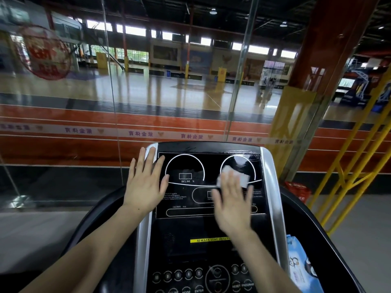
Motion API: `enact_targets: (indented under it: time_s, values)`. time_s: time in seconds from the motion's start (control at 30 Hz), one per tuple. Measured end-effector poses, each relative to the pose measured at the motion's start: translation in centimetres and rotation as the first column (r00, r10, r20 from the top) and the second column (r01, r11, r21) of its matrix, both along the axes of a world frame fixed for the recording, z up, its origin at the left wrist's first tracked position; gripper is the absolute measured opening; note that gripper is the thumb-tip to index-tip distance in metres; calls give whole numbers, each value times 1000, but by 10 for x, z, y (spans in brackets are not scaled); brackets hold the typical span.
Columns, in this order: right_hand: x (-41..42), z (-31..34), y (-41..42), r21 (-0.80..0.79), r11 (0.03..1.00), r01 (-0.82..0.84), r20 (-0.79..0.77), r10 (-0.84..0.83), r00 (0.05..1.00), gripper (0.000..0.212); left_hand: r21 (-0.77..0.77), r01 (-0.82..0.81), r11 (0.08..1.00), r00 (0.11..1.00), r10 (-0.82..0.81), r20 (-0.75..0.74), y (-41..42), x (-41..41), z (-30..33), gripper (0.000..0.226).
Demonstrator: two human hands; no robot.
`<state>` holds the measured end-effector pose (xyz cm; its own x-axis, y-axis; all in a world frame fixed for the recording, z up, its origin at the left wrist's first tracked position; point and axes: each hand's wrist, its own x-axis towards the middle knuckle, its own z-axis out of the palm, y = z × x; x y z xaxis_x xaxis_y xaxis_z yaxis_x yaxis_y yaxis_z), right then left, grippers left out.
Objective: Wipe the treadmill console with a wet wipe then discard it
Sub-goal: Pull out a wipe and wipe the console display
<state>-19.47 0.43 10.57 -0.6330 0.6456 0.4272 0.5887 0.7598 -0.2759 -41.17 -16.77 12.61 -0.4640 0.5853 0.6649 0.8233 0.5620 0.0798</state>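
Observation:
The treadmill console [186, 233] is a black panel with silver side rails, white dial outlines and buttons along its lower part. My right hand [232, 205] lies flat on the right side of the display, fingers spread, pressing a white wet wipe [233, 175] against the right dial. The wipe sticks out beyond my fingertips. My left hand [146, 182] rests flat and open on the console's left silver rail, holding nothing. Wet streaks show on the upper right of the display.
A blue pack of wet wipes [300, 265] sits in the tray on the console's right side. A glass wall [105, 102] stands right behind the console. Yellow railings [347, 166] and a red basket [298, 189] are to the right.

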Motion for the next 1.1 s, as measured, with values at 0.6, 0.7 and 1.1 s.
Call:
enact_targets:
  time_s: [0.6,0.7,1.1]
  values:
    - [-55,4,-56,91,972,-215,105,205,973,66,56,82,995,990,-88,110,-5,1,4,59]
    - [-46,8,-44,158,957,-242,167,215,962,63,43,71,997,989,-76,128,-13,-1,5,63]
    - [-69,3,-78,117,937,-330,156,310,938,63,-117,-33,993,998,40,56,-34,-6,-7,73]
